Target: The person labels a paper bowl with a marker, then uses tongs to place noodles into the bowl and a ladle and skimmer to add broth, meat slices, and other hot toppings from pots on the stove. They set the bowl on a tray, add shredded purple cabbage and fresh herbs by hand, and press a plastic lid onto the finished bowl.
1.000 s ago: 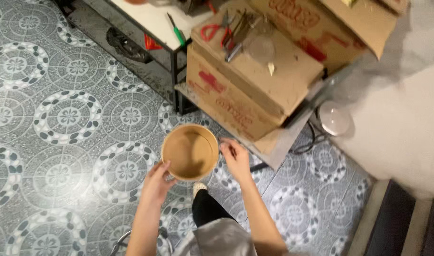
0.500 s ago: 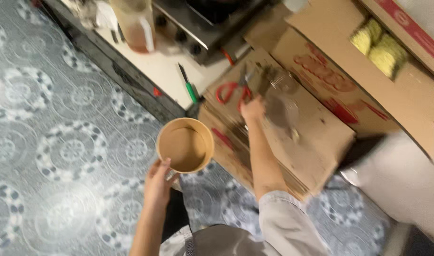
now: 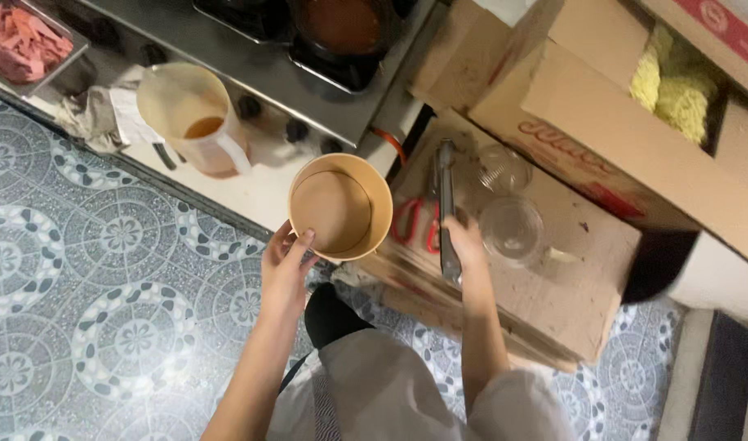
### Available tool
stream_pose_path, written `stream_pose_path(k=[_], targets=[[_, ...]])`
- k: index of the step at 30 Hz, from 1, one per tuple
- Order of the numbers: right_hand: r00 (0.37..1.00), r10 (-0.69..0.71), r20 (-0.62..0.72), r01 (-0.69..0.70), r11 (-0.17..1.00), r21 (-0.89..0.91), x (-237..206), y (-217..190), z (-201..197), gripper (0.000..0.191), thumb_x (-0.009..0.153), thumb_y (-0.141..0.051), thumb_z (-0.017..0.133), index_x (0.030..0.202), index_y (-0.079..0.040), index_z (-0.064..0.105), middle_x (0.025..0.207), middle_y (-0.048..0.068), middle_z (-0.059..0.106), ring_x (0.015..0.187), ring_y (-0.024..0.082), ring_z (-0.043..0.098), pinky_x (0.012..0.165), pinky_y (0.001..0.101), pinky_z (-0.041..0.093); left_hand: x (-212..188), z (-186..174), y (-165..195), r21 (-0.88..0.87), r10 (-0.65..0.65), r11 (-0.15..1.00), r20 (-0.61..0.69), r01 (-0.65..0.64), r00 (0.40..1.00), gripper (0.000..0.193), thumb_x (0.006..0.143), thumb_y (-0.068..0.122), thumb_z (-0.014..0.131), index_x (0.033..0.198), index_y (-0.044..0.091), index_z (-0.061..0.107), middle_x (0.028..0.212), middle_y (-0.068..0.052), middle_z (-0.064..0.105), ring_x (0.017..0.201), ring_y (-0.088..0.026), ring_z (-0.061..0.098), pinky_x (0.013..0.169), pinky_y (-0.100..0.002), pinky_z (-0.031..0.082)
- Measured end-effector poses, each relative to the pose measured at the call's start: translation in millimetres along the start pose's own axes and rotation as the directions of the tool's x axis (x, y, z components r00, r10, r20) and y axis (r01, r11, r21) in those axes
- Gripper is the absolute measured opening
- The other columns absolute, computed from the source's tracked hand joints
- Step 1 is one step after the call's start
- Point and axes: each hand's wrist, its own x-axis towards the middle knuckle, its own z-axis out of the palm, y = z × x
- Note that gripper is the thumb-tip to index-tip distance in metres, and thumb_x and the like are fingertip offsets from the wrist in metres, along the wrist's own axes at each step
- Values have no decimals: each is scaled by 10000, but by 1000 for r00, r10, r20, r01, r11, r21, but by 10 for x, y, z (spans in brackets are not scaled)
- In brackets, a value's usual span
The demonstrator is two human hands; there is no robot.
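tray of red strips (image 3: pixel 27 37) cut off top left, pot (image 3: pixel 345 24) cropped at top

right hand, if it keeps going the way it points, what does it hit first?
The right hand grips metal tongs pointing up-frame along the cardboard box. First in that line is probably the stove edge; the scissors and plastic cups lie to either side. Depth is unclear.

Warm dim light filling room. Soft blur smearing everything. Stove top (image 3: pixel 251 61) shining a little. Dark shadow sitting beside cardboard box (image 3: pixel 602 122).
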Motion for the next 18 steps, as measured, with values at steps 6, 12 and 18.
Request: stream_pose_path(k=[6, 12, 18], targets=[[988, -90, 122, 87, 996, 32, -145, -555, 757, 372, 983, -90, 597, 1349, -49, 544, 883, 55, 676, 643, 151, 642, 531, 323, 550, 687, 0, 788, 43, 216, 976, -7, -215, 976, 659, 882, 172, 750, 1455, -30, 495, 1214, -98, 623, 1106, -191, 643, 959, -378, 551], [841, -383, 382, 518, 773, -366, 540, -1847, 1866, 581, 987, -108, 594, 1545, -94, 434, 899, 88, 698, 658, 160, 652, 596, 308, 548, 1613, -364, 1971, 44, 440, 897, -158, -439, 884, 532, 973, 96, 700, 1448, -35, 500, 1229, -74, 619, 1119, -172, 641, 954, -329, 574], [756, -312, 575, 610, 18, -792, 1196, -2853, 3106, 545, 976, -239, 632, 1467, -64, 471, 1012, 250, 712, 940, 435, 678, 796, 525, 534, 2487, -754, 2513, 56, 465, 885, -153, -462, 872, 526, 997, 128, 726, 1459, -9, 515, 1203, -54, 594, 1094, -159, 646, 876, -332, 582]])
